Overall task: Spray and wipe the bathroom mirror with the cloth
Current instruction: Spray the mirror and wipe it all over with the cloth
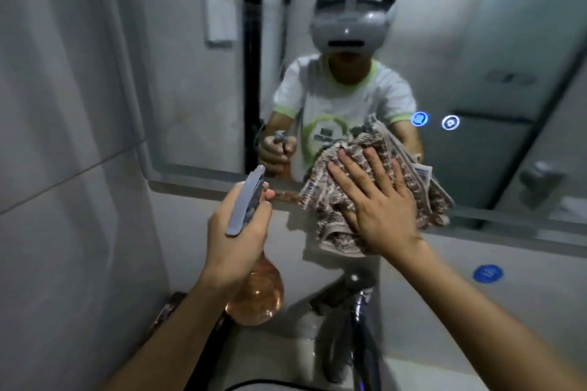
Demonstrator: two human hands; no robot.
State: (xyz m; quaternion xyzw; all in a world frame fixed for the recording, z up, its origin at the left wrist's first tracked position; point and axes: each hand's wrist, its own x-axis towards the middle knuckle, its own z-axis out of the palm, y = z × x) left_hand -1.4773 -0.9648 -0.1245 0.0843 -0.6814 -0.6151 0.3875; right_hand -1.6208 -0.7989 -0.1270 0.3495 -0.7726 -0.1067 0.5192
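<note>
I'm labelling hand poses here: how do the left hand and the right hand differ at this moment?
The left hand is curled round the spray bottle; the right hand lies flat, fingers spread, on the cloth. The right hand presses its cloth against the mirror at its lower edge; the left hand holds its bottle short of the glass. Both are bare and raised toward the mirror.

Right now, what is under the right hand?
The right hand lies flat on the cloth, pressed against the mirror at its lower edge. The glass behind the cloth is covered, so its state cannot be seen.
</note>
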